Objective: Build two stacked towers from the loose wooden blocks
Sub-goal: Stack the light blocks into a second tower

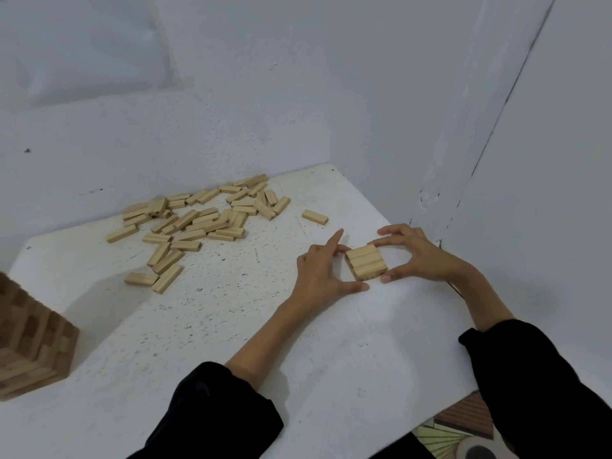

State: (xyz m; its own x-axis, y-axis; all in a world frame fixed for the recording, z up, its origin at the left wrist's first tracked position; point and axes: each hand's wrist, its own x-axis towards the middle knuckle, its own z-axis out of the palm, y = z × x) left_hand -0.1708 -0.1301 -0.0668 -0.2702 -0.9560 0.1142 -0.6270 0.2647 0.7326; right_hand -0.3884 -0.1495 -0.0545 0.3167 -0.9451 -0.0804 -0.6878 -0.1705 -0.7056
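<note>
Three pale wooden blocks lie side by side as a flat square layer (pixel 366 262) on the white table (pixel 231 326), right of centre. My left hand (pixel 323 271) frames its left side, with fingertips against the far left corner and the thumb at the near edge. Around the right side sits my right hand (pixel 414 253), fingers touching the far edge and thumb at the near right corner. A heap of several loose blocks (pixel 202 217) spreads across the far left of the table. One single block (pixel 315 216) lies apart, beyond the layer.
A tall stacked block tower (pixel 33 342) stands at the table's left edge, partly cut off by the frame. White walls close the table in at the back and right. The table's near right edge drops to a patterned floor (pixel 453 435).
</note>
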